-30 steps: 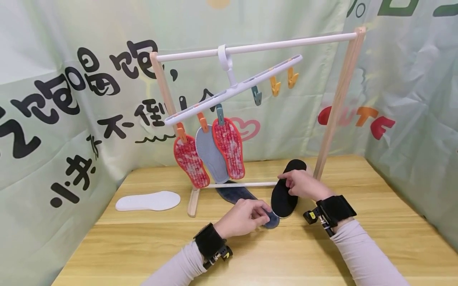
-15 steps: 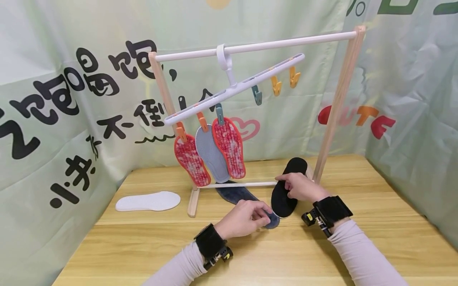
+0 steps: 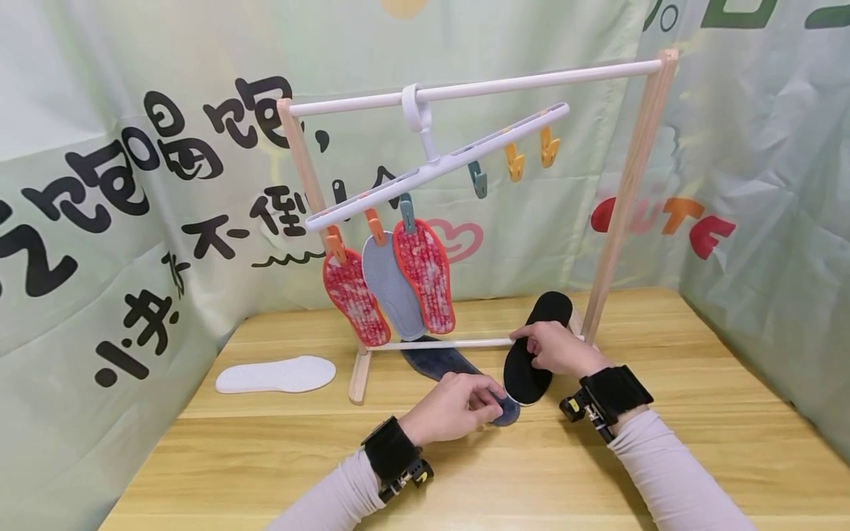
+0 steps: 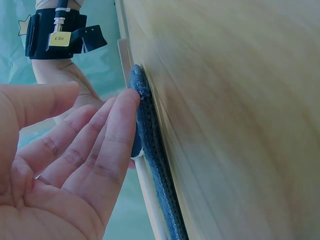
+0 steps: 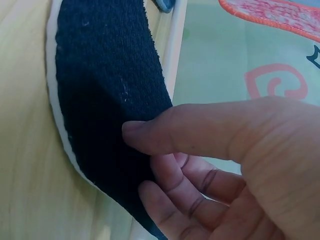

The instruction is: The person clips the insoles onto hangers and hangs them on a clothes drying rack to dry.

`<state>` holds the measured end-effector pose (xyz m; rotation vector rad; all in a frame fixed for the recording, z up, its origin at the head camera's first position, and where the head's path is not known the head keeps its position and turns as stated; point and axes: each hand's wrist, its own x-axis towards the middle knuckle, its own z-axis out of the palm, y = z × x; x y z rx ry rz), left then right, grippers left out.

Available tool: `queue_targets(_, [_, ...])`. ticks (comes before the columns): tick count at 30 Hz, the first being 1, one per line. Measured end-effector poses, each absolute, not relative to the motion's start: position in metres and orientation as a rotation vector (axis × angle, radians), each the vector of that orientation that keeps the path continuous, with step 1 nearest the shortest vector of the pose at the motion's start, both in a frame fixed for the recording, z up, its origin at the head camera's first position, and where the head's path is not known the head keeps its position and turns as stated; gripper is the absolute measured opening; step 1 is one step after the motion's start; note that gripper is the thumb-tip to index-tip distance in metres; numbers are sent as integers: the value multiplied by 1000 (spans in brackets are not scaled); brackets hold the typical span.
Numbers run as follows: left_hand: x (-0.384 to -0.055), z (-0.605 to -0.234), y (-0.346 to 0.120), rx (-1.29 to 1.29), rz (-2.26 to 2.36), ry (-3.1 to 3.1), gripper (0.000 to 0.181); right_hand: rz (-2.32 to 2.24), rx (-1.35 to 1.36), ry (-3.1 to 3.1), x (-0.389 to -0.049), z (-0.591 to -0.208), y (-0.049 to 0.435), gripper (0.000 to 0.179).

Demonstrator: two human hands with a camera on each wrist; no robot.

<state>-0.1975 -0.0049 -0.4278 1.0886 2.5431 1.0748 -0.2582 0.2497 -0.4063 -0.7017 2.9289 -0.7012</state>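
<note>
In the head view my left hand (image 3: 454,405) is over the near end of a dark blue insole (image 3: 438,360) on the table. Its fingers are loosely bent, and in the left wrist view a fingertip (image 4: 131,97) meets the insole's edge; the thumb stands apart. My right hand (image 3: 558,346) rests on a black insole (image 3: 527,376) with a white edge, which lies across the rack's lower bar. In the right wrist view the thumb (image 5: 145,134) and bent fingers (image 5: 162,205) lie over its dark face, with no insole seen between them. Parts under the hand are hidden.
A wooden rack (image 3: 634,192) carries a white hanger (image 3: 458,156) tilted down to the left. Clips hold two red insoles (image 3: 425,280) and a grey one (image 3: 390,284); one green clip (image 3: 477,180) and two yellow clips (image 3: 514,164) hang free. A white insole (image 3: 275,374) lies left.
My right hand has shifted very slightly, and the black insole's far end has moved a little to the right. The left hand stays in place. The hanger's right end sways slightly.
</note>
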Motion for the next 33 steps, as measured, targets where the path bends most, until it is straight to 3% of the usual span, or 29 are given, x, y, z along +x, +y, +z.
queue_targets(21, [-198, -429, -6, 1107, 1069, 2550, 18, -827, -794, 3069, -259, -407, 249, 18])
queue_targets(33, [-198, -428, -7, 1051, 1100, 2572, 17, -803, -774, 3098, -261, -403, 251, 11])
